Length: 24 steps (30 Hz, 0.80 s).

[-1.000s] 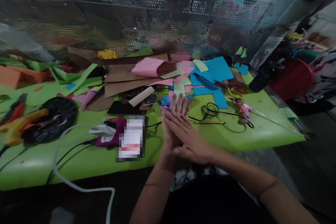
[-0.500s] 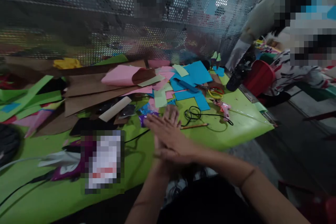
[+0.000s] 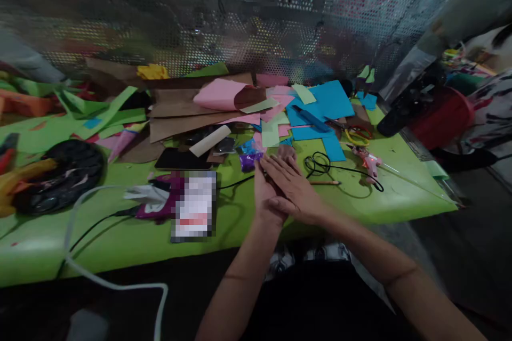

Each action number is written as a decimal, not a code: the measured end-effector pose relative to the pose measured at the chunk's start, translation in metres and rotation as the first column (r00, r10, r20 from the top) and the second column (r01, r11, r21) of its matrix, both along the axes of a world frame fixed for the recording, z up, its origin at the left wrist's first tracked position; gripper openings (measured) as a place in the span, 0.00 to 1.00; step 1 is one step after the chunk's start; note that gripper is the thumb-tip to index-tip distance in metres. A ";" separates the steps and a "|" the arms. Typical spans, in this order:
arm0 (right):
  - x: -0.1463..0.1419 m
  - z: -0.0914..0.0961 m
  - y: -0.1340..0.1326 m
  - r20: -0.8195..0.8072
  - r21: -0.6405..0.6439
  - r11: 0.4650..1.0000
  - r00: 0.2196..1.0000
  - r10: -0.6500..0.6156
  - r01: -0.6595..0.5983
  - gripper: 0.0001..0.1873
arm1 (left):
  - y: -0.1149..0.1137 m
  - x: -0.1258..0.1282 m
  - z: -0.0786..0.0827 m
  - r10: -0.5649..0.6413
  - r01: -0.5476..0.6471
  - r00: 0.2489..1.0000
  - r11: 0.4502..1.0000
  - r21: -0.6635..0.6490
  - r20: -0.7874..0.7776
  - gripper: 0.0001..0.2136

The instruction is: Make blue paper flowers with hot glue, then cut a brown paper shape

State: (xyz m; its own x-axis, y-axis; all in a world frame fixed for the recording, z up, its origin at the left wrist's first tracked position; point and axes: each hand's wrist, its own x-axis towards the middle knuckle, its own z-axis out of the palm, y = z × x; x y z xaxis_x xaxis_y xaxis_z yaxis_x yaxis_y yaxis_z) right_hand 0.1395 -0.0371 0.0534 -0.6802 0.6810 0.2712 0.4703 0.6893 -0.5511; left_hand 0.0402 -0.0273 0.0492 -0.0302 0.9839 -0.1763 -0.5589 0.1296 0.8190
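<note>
My right hand (image 3: pixel 294 189) lies flat across my left hand (image 3: pixel 264 200), palm against palm, over the near edge of the green table (image 3: pixel 120 234). The fingers of both hands are stretched out and I see nothing between them. A crumpled purple wrapper (image 3: pixel 250 161) lies just beyond my fingertips. A pencil (image 3: pixel 324 183) and a coiled black cord (image 3: pixel 318 164) lie to the right of my hands.
Pink, blue, green and brown paper sheets (image 3: pixel 240 109) pile up at the back. A pink glue gun (image 3: pixel 368 160), scissors (image 3: pixel 356 133), a dark phone (image 3: pixel 180 159), a black round tray (image 3: pixel 64 173) and a white cable (image 3: pixel 112 282) lie around. Perforated metal screen (image 3: pixel 224 21) behind.
My right hand has slid back over my left palm, towards me. The view swung right and then back to the left.
</note>
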 end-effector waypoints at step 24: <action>0.022 -0.008 0.016 -0.254 -0.006 0.985 0.952 -0.168 0.172 0.14 | -0.003 -0.010 0.001 0.027 0.061 0.822 0.989 -0.135 0.569 0.29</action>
